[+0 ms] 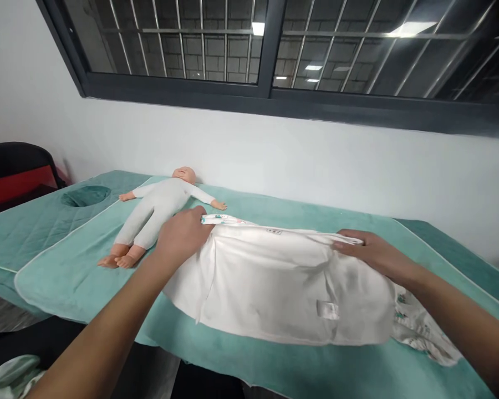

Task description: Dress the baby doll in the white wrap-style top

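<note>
A white baby top [270, 282] hangs spread between my two hands, its plain inside facing me and a small label showing low on the right. My left hand [185, 233] pinches its upper left corner, where a strip of coloured print shows. At the upper right, my right hand [372, 252] grips the same edge, thumb in front. Patterned cloth [424, 327] lies bunched below my right forearm; whether it belongs to the top I cannot tell. Beyond my left hand, a baby doll [162, 199] in a pale bodysuit lies on its back, arms spread.
Green covers dress the padded bed [75, 282], which has a face hole [85, 196] at its left end. Behind it rise a white wall [299, 160] and a dark-framed window [270, 91] with bars. A red and black chair [19, 180] stands at the far left.
</note>
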The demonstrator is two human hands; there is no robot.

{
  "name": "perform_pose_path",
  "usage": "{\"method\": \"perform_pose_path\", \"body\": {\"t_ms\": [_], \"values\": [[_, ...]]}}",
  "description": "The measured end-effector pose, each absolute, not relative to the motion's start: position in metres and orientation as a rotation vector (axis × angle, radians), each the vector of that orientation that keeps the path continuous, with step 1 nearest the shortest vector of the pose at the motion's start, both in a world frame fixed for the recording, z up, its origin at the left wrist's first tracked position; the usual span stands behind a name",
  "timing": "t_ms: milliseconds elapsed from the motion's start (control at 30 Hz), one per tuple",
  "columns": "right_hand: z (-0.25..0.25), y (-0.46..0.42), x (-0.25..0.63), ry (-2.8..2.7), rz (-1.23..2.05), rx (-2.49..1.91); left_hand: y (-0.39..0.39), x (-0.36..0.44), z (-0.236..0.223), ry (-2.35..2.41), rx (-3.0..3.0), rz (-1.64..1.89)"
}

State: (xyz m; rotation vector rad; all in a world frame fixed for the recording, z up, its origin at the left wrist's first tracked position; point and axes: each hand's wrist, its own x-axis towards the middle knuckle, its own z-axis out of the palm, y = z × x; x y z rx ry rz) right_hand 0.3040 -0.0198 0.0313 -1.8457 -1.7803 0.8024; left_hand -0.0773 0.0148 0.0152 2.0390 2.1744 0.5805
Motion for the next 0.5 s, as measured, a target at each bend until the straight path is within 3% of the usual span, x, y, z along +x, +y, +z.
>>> {"method": "perform_pose_path", "body": {"t_ms": [100, 400, 500], "values": [[-0.006, 0.015, 0.308, -1.863, 0.956, -1.81, 0.054, -0.069, -0.014, 2.16, 2.008, 0.342], [-0.083, 0.108, 0.296, -1.993, 0.148, -2.236, 0.151, -0.035, -0.09, 2.198, 1.95, 0.439], [-0.1, 0.109, 0.283, -1.977, -0.191, -2.127, 0.149, -0.023, -0.105, 2.248, 2.013, 0.519]]}}
